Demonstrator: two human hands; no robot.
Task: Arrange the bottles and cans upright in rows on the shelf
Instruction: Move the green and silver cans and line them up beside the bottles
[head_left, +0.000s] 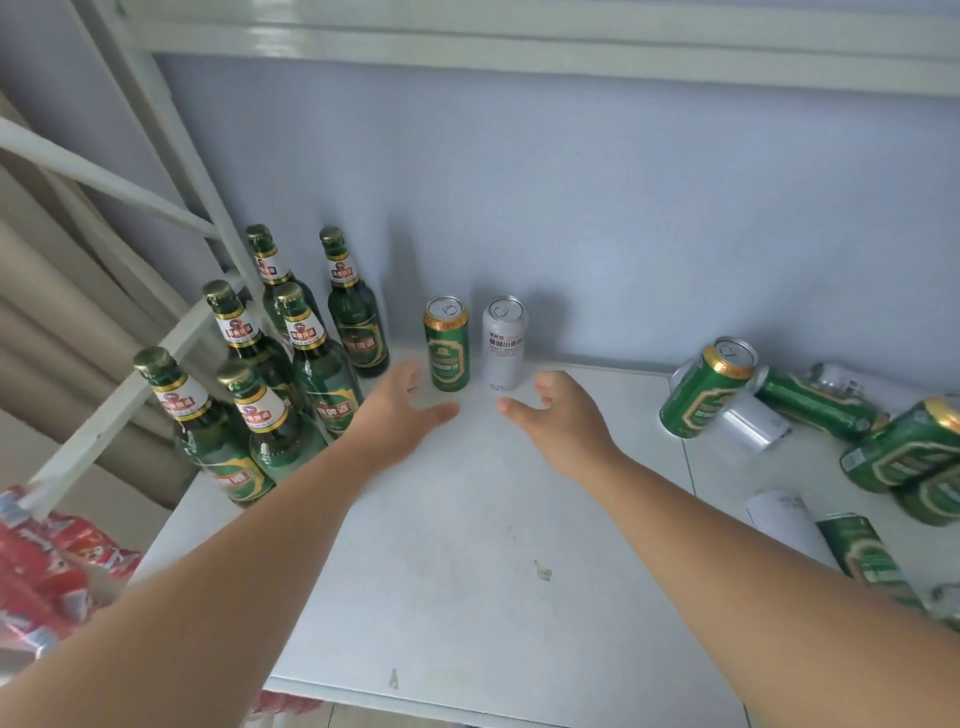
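At the far left, below the shelf's edge, lay red packaged goods, blurred and hard to identify. On the left end of the white shelf stood six green glass bottles, all upright, with gold caps and white neck labels, grouped in two rough rows of three running from the front edge back toward the pale blue wall. They stood close together, some touching or nearly so.

Just right of the bottles, the left hand reached forward over the shelf, its grip apart, fingers spread and holding nothing. Its fingertips were near the base of a green can, which stood upright close to the wall. Just beside that can, on its right, stood a white can, also upright; the two were near each other but apart.

The right hand hovered in front of the white can, its grip likewise apart and empty, thumb pointing toward the left hand.

Well to the right, a jumble of cans lay on their sides on the shelf: several green ones and a few white ones, heaped against one another. One green can leaned tilted on a white can. Nearer the front, another white can and a green can lay side by side, touching.
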